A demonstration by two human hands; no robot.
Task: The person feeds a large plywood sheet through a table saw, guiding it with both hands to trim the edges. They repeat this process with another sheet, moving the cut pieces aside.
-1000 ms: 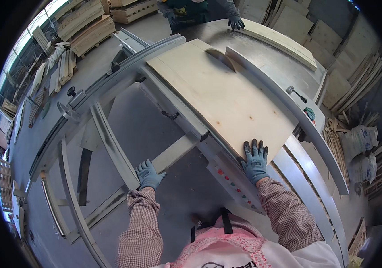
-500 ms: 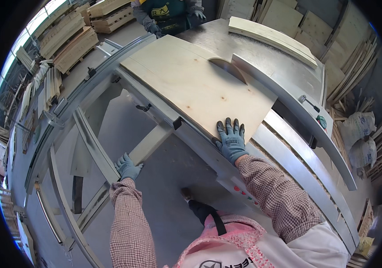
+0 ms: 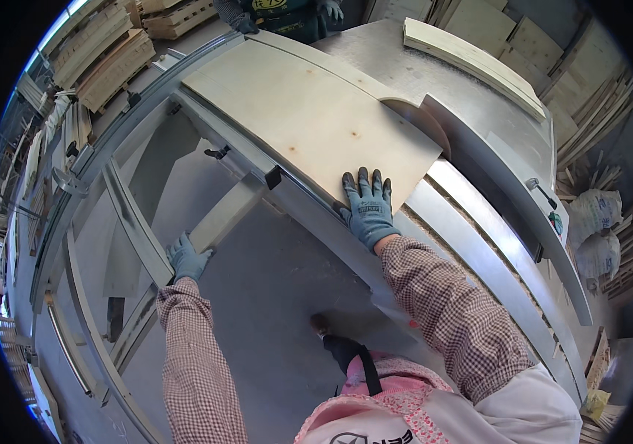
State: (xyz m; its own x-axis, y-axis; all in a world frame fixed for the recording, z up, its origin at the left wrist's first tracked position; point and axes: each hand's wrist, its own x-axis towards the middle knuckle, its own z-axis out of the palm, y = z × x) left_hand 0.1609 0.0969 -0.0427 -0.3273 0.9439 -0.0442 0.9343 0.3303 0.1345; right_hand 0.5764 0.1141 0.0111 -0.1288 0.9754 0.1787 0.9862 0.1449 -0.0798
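Note:
A pale plywood panel (image 3: 309, 111) lies flat on the sliding table of a panel saw. My right hand (image 3: 370, 211), in a blue-grey glove with dark fingertips, rests on its near corner with fingers spread. At the panel's right edge stands the round saw blade (image 3: 424, 124); a thin line runs from it along the panel to the far end. My left hand (image 3: 188, 259), gloved alike, is closed around a bar of the metal side frame (image 3: 135, 222), beside a pale crossbar (image 3: 228, 214).
A co-worker (image 3: 279, 18) stands at the far end, one gloved hand by the panel's far edge. A metal fence (image 3: 494, 159) runs right of the blade. Board strips (image 3: 472, 66) lie on the far table. Wood stacks (image 3: 102, 59) stand left, white sacks (image 3: 597, 229) right.
The panel has slid away and slightly left past the blade, more of which now shows. Both my hands have shifted left and forward with the panel and frame.

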